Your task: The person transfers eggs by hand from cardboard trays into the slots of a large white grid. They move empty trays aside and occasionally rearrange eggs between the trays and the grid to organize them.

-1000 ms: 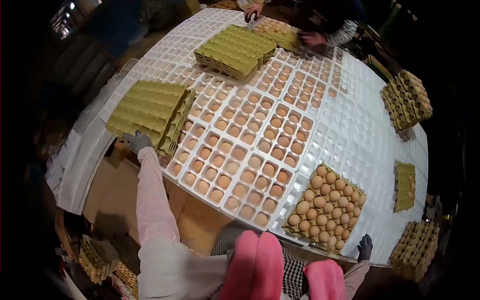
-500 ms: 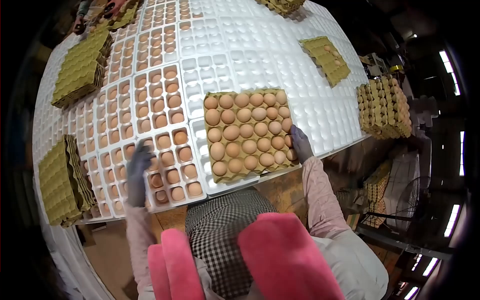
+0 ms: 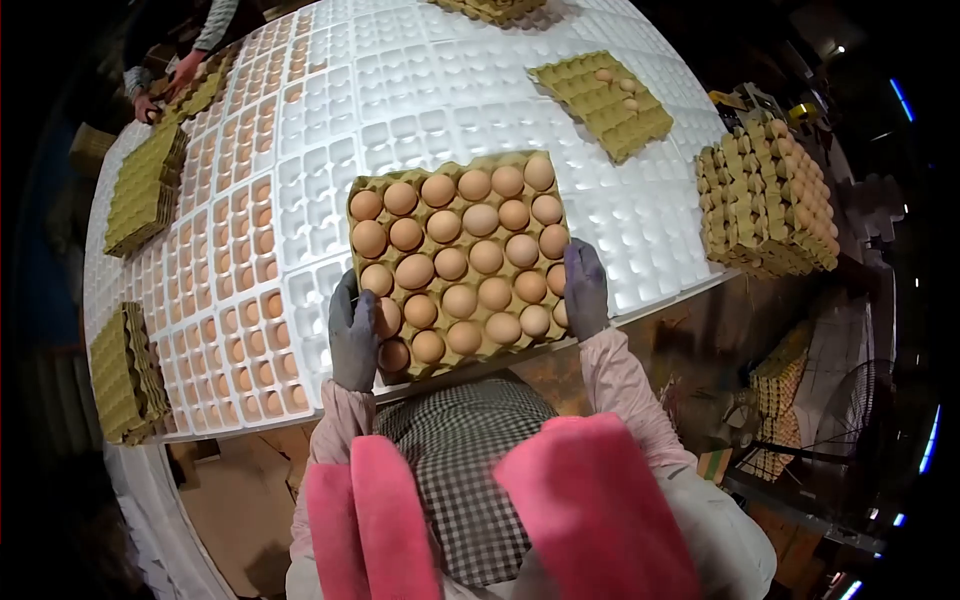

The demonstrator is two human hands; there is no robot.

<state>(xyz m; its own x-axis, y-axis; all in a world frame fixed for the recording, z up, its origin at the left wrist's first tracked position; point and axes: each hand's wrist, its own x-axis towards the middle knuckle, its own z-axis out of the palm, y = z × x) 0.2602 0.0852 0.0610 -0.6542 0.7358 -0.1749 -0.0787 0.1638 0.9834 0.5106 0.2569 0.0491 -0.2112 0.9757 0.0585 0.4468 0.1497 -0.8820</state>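
A pulp egg tray, filled with brown eggs, is held by its two sides in front of me, over the near edge of the table. My left hand, in a grey glove, grips the left side of the tray. On the opposite side my gloved right hand is closed around the edge, its lower fingers partly hidden. Beneath and behind the tray lie white moulded trays with vacant pockets. Left of them, similar white trays hold rows of eggs.
A tall stack of filled egg trays stands at the right table edge. Further back lies a pulp tray with a few eggs. Piles of pulp trays line the left side. Another person's hands work at the far left.
My left hand has moved from the egg-filled white tray to the pulp tray's left side and grips it. The pulp tray appears closer and further left in view. My right hand stays at its edge.
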